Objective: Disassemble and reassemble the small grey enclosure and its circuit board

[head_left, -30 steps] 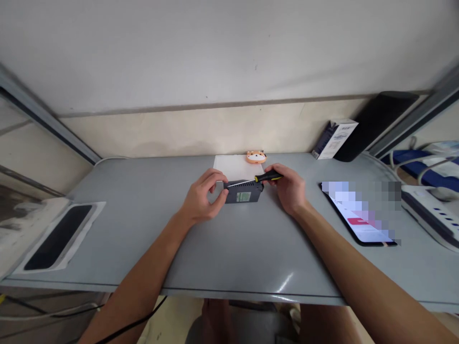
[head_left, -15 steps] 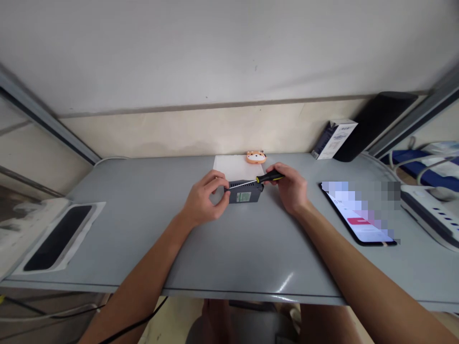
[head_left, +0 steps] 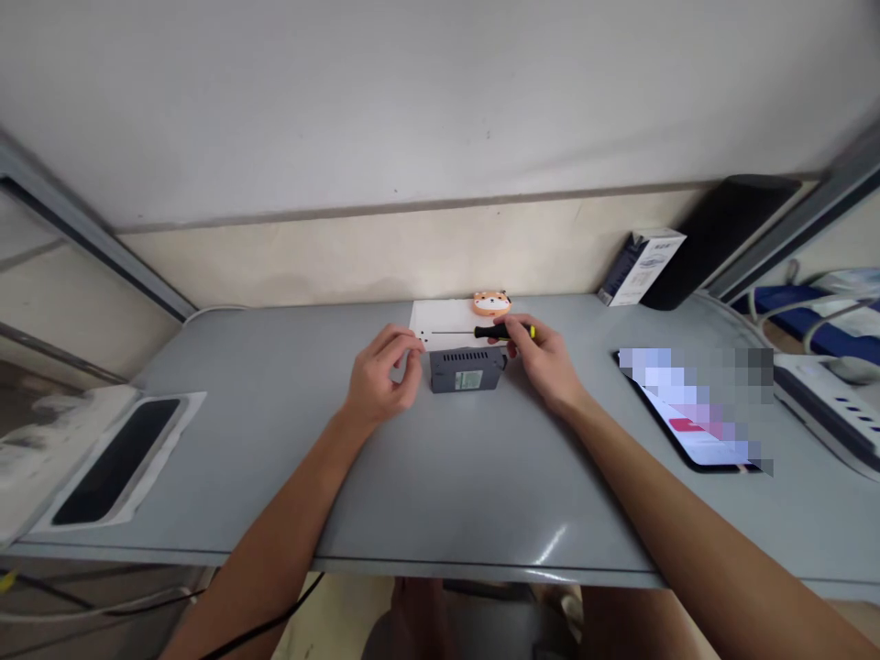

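My right hand (head_left: pixel 540 357) is closed round the black and yellow handle of a screwdriver (head_left: pixel 491 332), whose thin shaft points left above a white sheet (head_left: pixel 440 316). Thumb and fingers of my left hand (head_left: pixel 385 376) are curled together at the sheet's left edge; whatever they pinch, if anything, is too small to make out. Several tiny dark pieces, which look like screws (head_left: pixel 423 335), lie on the sheet by those fingertips. Between my hands a small dark grey box (head_left: pixel 446 378) with a slotted vent and a green label stands on the desk, touched by neither palm.
An orange animal-faced case (head_left: pixel 491 303) sits at the sheet's back edge. On the grey desk (head_left: pixel 440 486), a lit phone (head_left: pixel 687 426) lies right, beside a power strip (head_left: pixel 825 403). A carton (head_left: pixel 643 268) and black cylinder (head_left: pixel 721 238) stand back right; a dark-screened device (head_left: pixel 116 463) lies left.
The screwdriver has lifted off the box and moved back over the white sheet. My left hand has left the box's corner and shifted left to the sheet, uncovering the tiny dark pieces.
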Demonstrator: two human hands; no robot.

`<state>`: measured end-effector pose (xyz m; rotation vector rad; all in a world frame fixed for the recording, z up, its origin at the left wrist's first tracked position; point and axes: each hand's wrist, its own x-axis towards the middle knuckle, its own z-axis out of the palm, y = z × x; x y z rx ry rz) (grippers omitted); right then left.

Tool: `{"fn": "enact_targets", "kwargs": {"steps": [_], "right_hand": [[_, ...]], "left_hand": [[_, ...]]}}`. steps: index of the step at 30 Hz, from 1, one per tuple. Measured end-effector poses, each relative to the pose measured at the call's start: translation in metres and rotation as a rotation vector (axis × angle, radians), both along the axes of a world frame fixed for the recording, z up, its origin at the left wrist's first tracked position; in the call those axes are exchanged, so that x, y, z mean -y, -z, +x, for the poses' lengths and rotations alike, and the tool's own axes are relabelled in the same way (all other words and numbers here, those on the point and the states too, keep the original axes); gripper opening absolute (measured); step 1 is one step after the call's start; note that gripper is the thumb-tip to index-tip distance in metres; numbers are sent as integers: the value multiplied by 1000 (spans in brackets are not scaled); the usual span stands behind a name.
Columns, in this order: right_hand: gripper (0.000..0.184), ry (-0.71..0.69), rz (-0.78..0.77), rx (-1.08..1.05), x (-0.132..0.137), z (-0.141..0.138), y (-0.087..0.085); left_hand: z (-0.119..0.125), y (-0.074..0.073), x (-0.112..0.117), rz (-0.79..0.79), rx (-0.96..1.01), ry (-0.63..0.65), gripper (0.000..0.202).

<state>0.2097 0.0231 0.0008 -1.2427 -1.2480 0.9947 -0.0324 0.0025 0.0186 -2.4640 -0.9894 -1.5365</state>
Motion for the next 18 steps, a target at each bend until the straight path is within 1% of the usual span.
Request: {"fn": "enact_targets", "kwargs": {"steps": [3,5,10,14,16,18], "right_hand": [[49,-66,-32,65,2,-1,-1],[49,-96,-47,90,3,-1,-1],[48,-125,-31,106,2,-1,0],[47,-36,-63,43,0,0,1],[42,21,-52,-57,-2,1,0],[36,60,-41,-208,-4,3,-1]], "left_hand": [[-4,-2,-2,23,33,-68,19],[-6,-4,-2,37,42,-86,19],[-5,-5,0,38,35,-48,18],[3,-2,5,-52,-29,6,14],[8,1,7,-115,-107,47,17],[10,2,7,-148,-159,88,18]]}}
